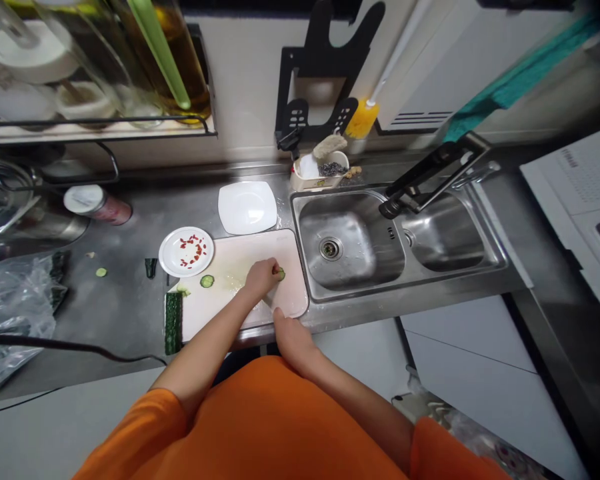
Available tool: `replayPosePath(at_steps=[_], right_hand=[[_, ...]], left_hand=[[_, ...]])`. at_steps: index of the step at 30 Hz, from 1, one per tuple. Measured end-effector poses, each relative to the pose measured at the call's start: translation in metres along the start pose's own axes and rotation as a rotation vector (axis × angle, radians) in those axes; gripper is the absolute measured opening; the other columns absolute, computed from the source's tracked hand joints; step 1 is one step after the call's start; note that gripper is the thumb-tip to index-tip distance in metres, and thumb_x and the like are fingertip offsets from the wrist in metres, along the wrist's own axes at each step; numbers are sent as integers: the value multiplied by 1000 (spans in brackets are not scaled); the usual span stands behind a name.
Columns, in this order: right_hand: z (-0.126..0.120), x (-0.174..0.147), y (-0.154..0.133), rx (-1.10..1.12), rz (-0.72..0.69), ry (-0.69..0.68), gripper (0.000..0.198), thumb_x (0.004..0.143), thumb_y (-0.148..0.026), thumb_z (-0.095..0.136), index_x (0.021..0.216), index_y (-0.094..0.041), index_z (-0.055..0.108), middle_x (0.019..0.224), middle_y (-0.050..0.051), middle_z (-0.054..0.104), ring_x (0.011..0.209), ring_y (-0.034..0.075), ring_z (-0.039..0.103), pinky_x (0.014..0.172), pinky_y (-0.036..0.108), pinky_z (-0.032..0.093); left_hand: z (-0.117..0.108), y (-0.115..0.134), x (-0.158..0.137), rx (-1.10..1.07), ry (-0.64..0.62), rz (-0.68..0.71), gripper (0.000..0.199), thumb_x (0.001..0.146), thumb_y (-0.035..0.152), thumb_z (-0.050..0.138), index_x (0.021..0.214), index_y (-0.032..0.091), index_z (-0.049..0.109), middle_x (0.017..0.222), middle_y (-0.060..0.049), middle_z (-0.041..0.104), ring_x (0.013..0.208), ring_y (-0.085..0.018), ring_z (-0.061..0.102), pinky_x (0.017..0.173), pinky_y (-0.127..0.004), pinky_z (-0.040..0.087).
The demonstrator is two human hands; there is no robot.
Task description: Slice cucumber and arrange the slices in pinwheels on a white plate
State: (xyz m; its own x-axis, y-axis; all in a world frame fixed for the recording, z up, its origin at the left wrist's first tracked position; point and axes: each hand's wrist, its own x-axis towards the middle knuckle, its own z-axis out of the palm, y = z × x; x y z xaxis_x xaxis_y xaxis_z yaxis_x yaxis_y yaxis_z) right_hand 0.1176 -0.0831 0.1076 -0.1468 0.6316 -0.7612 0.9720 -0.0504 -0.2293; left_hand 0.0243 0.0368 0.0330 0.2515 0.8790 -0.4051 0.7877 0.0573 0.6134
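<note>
My left hand (263, 277) pinches a small cucumber piece (281, 274) over the right half of the pink-white cutting board (220, 313). At the board's front edge my right hand (294, 337) is closed around what appears to be a knife (269, 301); its blurred blade reaches in under my left hand, and the handle is hidden. One cucumber slice (207, 281) lies flat on the board. A long dark green cucumber piece (173, 323) rests along the board's left edge. At the back left corner a round white plate (168, 262) bears several small red pieces.
Behind the board sits a square white plate (247, 207). To the right is a double steel sink (353, 227) with a black faucet (415, 173). On the left counter are a cucumber end (151, 267), a thin slice (101, 272), a shaker (97, 204) and a plastic bag (20, 307).
</note>
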Motion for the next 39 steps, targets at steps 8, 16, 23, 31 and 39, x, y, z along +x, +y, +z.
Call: replayPosePath(at_steps=[8, 16, 23, 31, 39], right_hand=[[-5, 1, 3, 12, -3, -46, 38, 86, -1, 32, 120, -13, 42, 100, 17, 66, 97, 26, 64, 76, 34, 48], [-13, 1, 0, -9, 43, -103, 39, 87, -1, 29, 121, -14, 42, 102, 17, 65, 100, 28, 63, 76, 35, 46], [-13, 0, -1, -37, 33, -83, 39, 86, 0, 29, 119, -13, 43, 100, 17, 66, 100, 27, 63, 75, 33, 46], [-5, 2, 6, -44, 4, -7, 38, 86, -1, 29, 118, -15, 43, 92, 14, 67, 94, 27, 65, 71, 32, 46], [-4, 12, -2, -99, -29, 82, 36, 87, -2, 30, 120, -13, 41, 93, 14, 67, 95, 26, 64, 74, 31, 47]], left_hand=[[-42, -40, -18, -202, 141, -157, 13, 68, 31, 67, 75, 20, 66, 67, 3, 64, 63, -12, 56, 61, -23, 40], [-39, -80, -38, -194, 238, -161, 15, 74, 27, 59, 83, 21, 70, 79, 0, 70, 74, -16, 62, 70, -26, 44], [-8, -83, -55, 7, 475, -105, 34, 76, 37, 61, 101, 15, 66, 95, -11, 67, 93, -25, 59, 87, -37, 44], [9, -87, -51, 18, 498, -42, 23, 77, 29, 58, 96, 18, 66, 90, -9, 65, 91, -25, 57, 85, -37, 44], [3, -92, -52, -42, 503, 36, 24, 75, 25, 60, 97, 18, 68, 88, -7, 66, 88, -23, 58, 85, -35, 45]])
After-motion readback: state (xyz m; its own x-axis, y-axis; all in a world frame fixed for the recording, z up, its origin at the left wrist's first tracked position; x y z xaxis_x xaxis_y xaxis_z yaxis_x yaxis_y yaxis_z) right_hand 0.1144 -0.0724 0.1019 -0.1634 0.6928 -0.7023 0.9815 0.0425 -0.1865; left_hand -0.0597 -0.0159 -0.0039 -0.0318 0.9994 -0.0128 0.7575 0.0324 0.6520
